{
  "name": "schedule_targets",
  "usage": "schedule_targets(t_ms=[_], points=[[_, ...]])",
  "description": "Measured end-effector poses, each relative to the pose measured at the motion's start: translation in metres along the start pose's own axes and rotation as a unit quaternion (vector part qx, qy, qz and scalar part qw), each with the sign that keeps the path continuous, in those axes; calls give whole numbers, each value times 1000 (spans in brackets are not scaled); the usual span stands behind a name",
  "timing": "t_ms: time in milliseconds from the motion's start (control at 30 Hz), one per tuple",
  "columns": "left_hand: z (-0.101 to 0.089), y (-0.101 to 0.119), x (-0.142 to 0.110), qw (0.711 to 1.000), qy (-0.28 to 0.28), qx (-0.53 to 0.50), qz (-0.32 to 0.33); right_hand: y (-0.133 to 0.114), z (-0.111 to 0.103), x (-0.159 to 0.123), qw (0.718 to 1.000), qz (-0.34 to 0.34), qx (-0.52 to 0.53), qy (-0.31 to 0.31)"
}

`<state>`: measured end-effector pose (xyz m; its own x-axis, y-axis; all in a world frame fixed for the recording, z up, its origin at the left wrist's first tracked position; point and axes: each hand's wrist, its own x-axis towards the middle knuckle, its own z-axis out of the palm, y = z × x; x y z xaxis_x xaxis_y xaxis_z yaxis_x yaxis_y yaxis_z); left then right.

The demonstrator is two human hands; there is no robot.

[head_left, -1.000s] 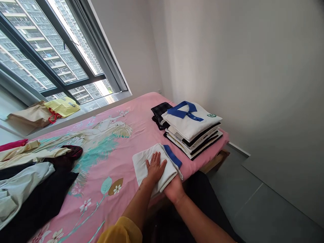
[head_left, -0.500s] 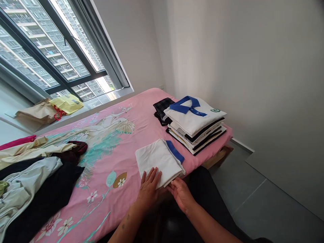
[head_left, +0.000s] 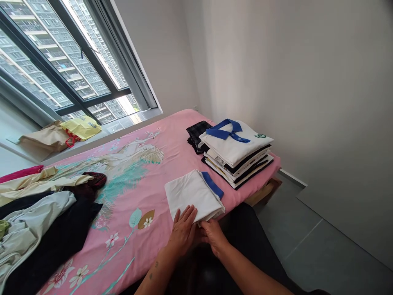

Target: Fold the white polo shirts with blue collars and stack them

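A folded white shirt with a blue collar (head_left: 193, 194) lies on the pink bedsheet (head_left: 135, 164) near the bed's front edge. My left hand (head_left: 182, 231) rests flat on its near edge, fingers stretched out. Beside it, my right hand (head_left: 211, 234) has its fingers tucked under the shirt's near corner; the fingertips are hidden by the cloth. Behind the shirt stands a stack of folded clothes (head_left: 238, 153) topped by a white polo with a blue collar.
A heap of unfolded clothes (head_left: 39, 213) covers the bed's left side. Dark folded garments (head_left: 196, 133) lie behind the stack. Paper and yellow bags (head_left: 61, 133) sit on the window ledge. The wall runs close on the right, with grey floor (head_left: 307, 246) below.
Both hands slid back from the top of the folded shirt to its near edge. The right hand then closed in under the shirt's corner.
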<state>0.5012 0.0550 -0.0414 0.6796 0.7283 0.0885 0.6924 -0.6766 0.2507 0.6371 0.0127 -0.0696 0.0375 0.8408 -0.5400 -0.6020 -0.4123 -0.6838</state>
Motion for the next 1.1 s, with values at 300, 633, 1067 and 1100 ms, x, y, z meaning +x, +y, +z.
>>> schedule_targets(t_ms=[300, 633, 1067, 1100], points=[[6, -1, 1, 998, 32, 50, 15, 9, 22, 14, 985, -56, 139, -85], [30, 11, -9, 991, 16, 122, 61, 23, -32, -5, 975, 96, -163, -114], [6, 21, -6, 994, 32, -41, 96, -80, 38, -17, 734, -413, -536, -53], [4, 10, -7, 994, 72, -36, 71, -78, 45, -8, 712, -414, -565, -54]])
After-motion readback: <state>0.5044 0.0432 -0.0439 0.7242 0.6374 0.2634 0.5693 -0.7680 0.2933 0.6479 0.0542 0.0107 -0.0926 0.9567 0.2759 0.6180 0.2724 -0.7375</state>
